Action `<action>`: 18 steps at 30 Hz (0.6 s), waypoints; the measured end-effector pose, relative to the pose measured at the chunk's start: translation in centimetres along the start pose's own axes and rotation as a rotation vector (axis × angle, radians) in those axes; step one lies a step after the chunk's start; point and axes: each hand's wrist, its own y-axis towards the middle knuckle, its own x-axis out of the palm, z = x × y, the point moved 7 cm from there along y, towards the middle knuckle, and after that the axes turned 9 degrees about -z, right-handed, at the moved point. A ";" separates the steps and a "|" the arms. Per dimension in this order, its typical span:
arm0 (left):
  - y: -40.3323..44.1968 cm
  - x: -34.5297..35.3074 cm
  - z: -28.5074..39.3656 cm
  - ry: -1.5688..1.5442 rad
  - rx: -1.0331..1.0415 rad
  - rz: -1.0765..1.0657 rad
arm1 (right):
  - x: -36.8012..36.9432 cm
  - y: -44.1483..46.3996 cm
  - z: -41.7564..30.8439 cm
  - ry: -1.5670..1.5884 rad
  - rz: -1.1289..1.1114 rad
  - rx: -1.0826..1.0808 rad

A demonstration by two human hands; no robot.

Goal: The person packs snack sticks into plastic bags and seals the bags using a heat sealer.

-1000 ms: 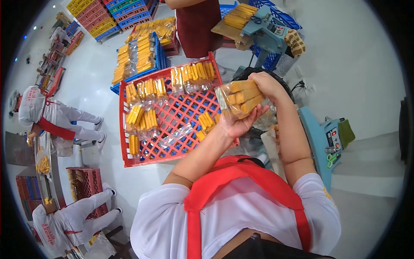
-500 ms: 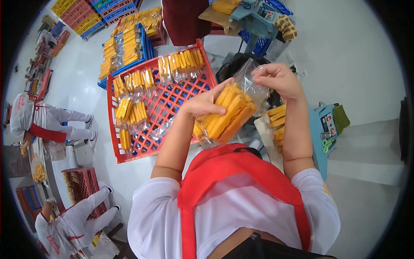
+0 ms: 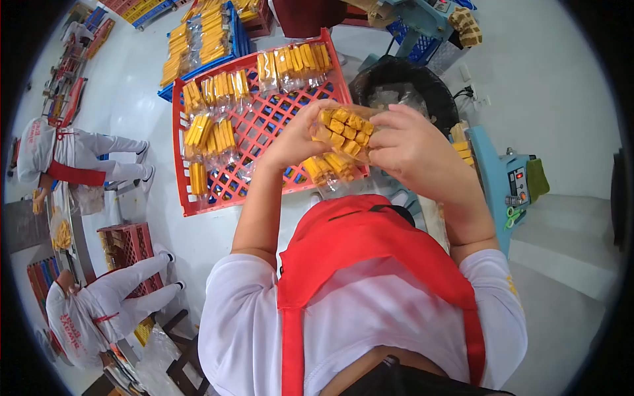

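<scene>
Both my hands hold one clear bag of yellow sticks (image 3: 345,132), its stick ends facing up toward the camera. My left hand (image 3: 298,138) grips the bag's left side. On the right side, my right hand (image 3: 404,142) has its fingers wrapped round the bag. Beneath and behind them is a red crate (image 3: 181,158) holding several bagged bundles of sticks (image 3: 290,66). Two more bundles (image 3: 329,168) lie at the crate's near right corner, just below my hands.
A black-lined bin (image 3: 442,99) stands beyond my right hand. At the right is a blue-green machine (image 3: 492,178) with green scissors (image 3: 514,216). A blue crate (image 3: 243,43) is behind the red one. Two people (image 3: 86,155) (image 3: 99,313) work at the left; another person (image 3: 307,16) stands ahead.
The bag has turned from lying lengthwise to showing its stick ends. My right hand has moved from the loose plastic end onto the bag's side. The view has shifted.
</scene>
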 end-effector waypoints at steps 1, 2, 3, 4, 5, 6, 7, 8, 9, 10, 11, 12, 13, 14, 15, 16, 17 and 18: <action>-0.3 -0.4 0.1 0.172 0.041 0.075 | 0.2 0.2 -0.3 -0.018 -0.004 0.005; -1.0 -0.5 0.1 0.189 0.074 0.162 | 0.5 0.4 -0.5 -0.013 -0.004 0.003; -1.2 -0.5 -0.1 0.188 0.069 0.162 | 1.0 0.6 -0.6 0.009 -0.013 0.004; -1.5 -0.5 -0.7 0.221 0.055 0.158 | 1.5 0.8 -0.6 0.031 -0.023 0.006; -1.9 -0.5 -1.5 0.252 0.038 0.156 | 2.2 1.1 -0.5 0.039 -0.027 0.004; -2.7 -0.9 -3.3 0.337 -0.018 0.186 | 4.0 1.5 -0.1 0.039 -0.135 0.035; -3.4 -1.2 -3.6 0.327 -0.034 0.189 | 6.1 2.0 0.4 0.042 -0.245 0.063; -3.9 -1.0 -4.0 0.301 -0.097 0.096 | 8.5 2.5 1.2 0.085 -0.324 0.096; -4.5 -0.9 -4.7 0.274 -0.161 0.003 | 11.3 3.1 2.0 0.129 -0.403 0.128; -5.8 -1.5 -8.0 0.226 -0.315 -0.025 | 13.5 3.7 2.9 0.241 -0.352 0.159; -6.8 -1.8 -10.4 0.223 -0.328 -0.027 | 15.8 4.3 3.7 0.350 -0.295 0.192; -8.1 -2.9 -13.2 0.237 -0.432 0.099 | 18.0 5.0 4.4 0.393 -0.223 0.217; -9.3 -3.9 -15.6 0.255 -0.531 0.223 | 20.3 5.4 4.8 0.432 -0.148 0.245; -10.6 -3.9 -17.9 0.096 -0.665 0.289 | 23.3 5.9 4.8 0.434 -0.138 0.253; -10.9 -3.3 -18.8 0.103 -0.662 0.277 | 26.2 6.1 5.4 0.638 -0.056 0.324; -12.1 -1.8 -21.0 -0.270 -0.839 0.355 | 28.2 6.3 6.1 0.841 0.030 0.394; -13.4 0.6 -22.8 -0.652 -1.003 0.426 | 29.1 6.5 6.1 0.840 0.039 0.403; -13.6 2.1 -24.1 -0.735 -1.041 0.448 | 30.4 6.6 5.9 0.891 -0.028 0.469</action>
